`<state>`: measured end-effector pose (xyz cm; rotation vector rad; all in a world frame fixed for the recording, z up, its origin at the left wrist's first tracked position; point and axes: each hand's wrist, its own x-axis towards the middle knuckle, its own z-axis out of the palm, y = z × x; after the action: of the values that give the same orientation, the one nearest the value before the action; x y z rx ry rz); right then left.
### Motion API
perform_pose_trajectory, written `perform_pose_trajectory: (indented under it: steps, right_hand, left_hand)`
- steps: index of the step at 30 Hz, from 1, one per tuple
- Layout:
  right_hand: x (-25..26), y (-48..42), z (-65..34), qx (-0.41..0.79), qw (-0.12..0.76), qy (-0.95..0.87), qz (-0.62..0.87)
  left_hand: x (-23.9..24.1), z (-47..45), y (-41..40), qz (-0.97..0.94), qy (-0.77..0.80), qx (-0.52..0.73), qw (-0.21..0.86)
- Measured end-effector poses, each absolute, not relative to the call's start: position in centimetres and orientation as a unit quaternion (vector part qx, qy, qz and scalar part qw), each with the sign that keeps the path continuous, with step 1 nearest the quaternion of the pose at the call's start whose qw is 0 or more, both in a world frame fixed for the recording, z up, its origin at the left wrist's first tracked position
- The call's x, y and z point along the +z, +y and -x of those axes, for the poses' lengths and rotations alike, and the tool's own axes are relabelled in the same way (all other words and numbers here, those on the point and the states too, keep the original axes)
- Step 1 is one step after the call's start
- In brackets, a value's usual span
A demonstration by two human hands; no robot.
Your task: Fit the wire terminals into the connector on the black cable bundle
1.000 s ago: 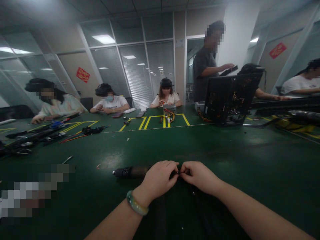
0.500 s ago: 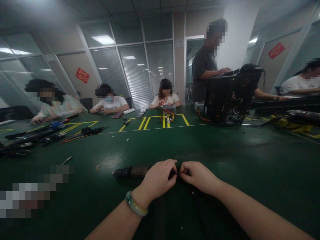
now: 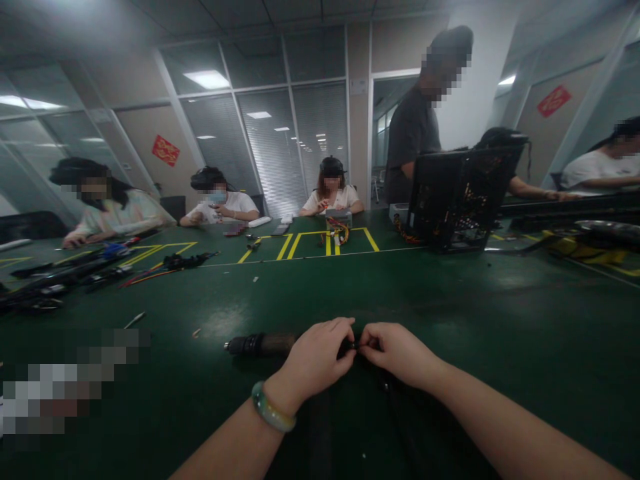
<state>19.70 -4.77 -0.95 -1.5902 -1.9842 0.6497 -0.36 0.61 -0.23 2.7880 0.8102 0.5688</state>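
My left hand (image 3: 317,360), with a green bangle on its wrist, and my right hand (image 3: 395,352) meet fingertip to fingertip low in the middle of the view. Both are pinched shut on a small dark part (image 3: 356,346) between them, too small to name. A dark electric screwdriver (image 3: 260,344) lies on the green table (image 3: 500,333) just left of my left hand, partly hidden behind it. Dark cables (image 3: 395,407) run toward me under my wrists.
Several seated people work across the table, and one person (image 3: 413,130) stands behind an open black computer case (image 3: 460,197). Cable bundles and tools (image 3: 65,277) lie at the left. Yellow tape boxes (image 3: 310,243) mark the far middle. Small screws are scattered about.
My hands have barely moved. The standing person has shifted to the right and lowered the arms behind the computer case.
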Motion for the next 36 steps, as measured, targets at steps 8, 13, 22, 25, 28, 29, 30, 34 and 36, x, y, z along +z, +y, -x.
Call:
perform_pose_trajectory:
  steps: [8,13,22,25,28,29,30,34,36]
  right_hand:
    - [-1.21,-4.72,-19.84,0.245,0.262,-0.732,0.579]
    - [-1.04,-4.76,-19.77,0.249,0.254,-0.728,0.585]
    - [-1.13,-4.82,-19.79,0.245,0.263,-0.732,0.578]
    - [-1.16,-4.77,-19.83,0.244,0.265,-0.734,0.576]
    - [-1.15,-4.70,-19.88,0.244,0.269,-0.733,0.576]
    - [-1.13,-4.70,-19.88,0.245,0.269,-0.732,0.577]
    - [-1.10,-4.71,-19.88,0.245,0.267,-0.731,0.578]
    - [-0.96,-4.82,-19.82,0.241,0.259,-0.729,0.585]
    - [-0.94,-4.84,-19.83,0.243,0.257,-0.731,0.584]
  left_hand:
    - [-0.25,0.46,0.87,-0.943,0.255,0.186,0.101]
    - [-0.35,0.45,0.80,-0.938,0.273,0.191,0.092]
    - [-0.12,0.36,0.69,-0.944,0.250,0.196,0.090]
    - [0.02,0.27,0.59,-0.945,0.245,0.199,0.084]
    - [0.08,0.22,0.54,-0.943,0.247,0.210,0.078]
    - [0.06,0.22,0.55,-0.941,0.250,0.215,0.077]
    - [0.01,0.22,0.58,-0.939,0.254,0.219,0.076]
    - [-0.22,0.27,0.75,-0.941,0.253,0.211,0.070]
    - [-0.29,0.30,0.82,-0.945,0.247,0.203,0.070]
